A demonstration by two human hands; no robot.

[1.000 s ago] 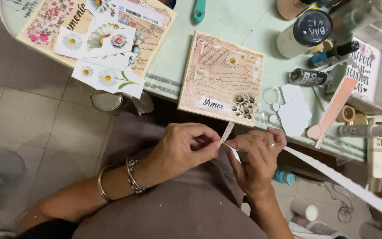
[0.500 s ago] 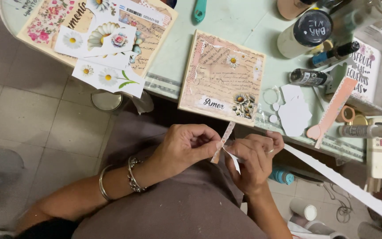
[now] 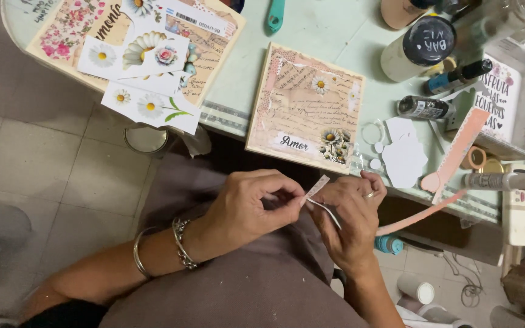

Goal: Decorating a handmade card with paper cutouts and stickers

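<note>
Both hands meet over the lap, just off the table's (image 3: 335, 24) near edge — the left hand (image 3: 247, 203) pinches a short paper strip (image 3: 318, 186) while the right hand (image 3: 350, 218) grips its backing (image 3: 326, 212), peeling them apart below the decorated card (image 3: 305, 103).

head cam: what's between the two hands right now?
In the head view, a small strip of patterned paper bridges the gap between the left hand and right hand. Both pinch it; its backing curls off below.
</note>
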